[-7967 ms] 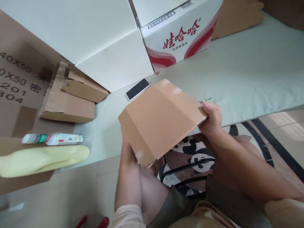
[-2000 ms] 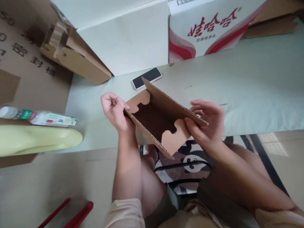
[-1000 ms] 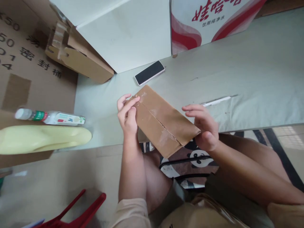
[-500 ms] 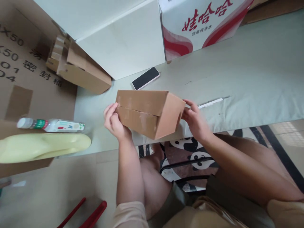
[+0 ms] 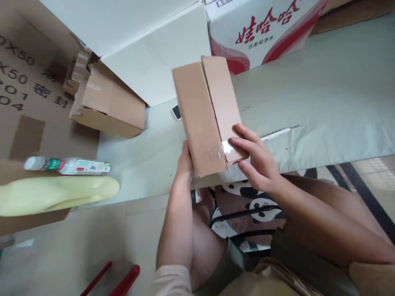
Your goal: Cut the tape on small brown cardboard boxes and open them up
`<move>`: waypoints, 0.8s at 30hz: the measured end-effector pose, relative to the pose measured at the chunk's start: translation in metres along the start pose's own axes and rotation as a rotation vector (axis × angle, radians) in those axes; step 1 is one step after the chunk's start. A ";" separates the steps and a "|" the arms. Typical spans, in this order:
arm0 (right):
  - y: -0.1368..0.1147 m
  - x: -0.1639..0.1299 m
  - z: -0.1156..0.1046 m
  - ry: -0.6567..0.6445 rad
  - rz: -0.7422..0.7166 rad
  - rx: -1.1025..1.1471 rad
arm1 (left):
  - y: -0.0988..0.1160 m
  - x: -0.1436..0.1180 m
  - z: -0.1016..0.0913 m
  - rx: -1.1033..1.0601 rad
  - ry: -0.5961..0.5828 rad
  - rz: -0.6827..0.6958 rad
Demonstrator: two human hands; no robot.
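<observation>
Box [image 5: 205, 113] turned endwise since; hands [image 5: 259, 164] grip near end.

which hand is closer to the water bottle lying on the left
Left. The left hand grips the cardboard box's near-left edge, on the water bottle's side; the right hand is beyond the box.

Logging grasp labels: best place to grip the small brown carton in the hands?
Probably the two long side walls of the carton, near its close end, one hand from each flank. The upturned face has a flap seam, taped only there, so pressing on it may part the flaps.
</observation>
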State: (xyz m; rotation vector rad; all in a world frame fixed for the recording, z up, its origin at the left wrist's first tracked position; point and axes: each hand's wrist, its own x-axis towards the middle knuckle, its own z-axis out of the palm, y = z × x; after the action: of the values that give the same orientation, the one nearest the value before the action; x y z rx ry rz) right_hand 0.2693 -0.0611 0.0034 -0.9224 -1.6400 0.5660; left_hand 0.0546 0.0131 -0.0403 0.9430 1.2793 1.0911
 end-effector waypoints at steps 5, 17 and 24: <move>0.005 0.004 -0.008 0.068 0.056 0.008 | -0.006 -0.001 -0.003 0.177 -0.078 -0.050; 0.015 0.004 -0.001 -0.071 0.010 -0.015 | 0.040 -0.051 0.021 0.543 -0.085 1.117; 0.045 -0.010 -0.028 0.061 0.487 -0.757 | 0.027 -0.045 0.028 0.577 0.006 1.205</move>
State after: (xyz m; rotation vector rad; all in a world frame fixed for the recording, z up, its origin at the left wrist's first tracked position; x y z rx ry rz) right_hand 0.3095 -0.0456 -0.0296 -1.9049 -1.5879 0.2119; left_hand 0.0807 -0.0221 -0.0005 2.3082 0.9864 1.6128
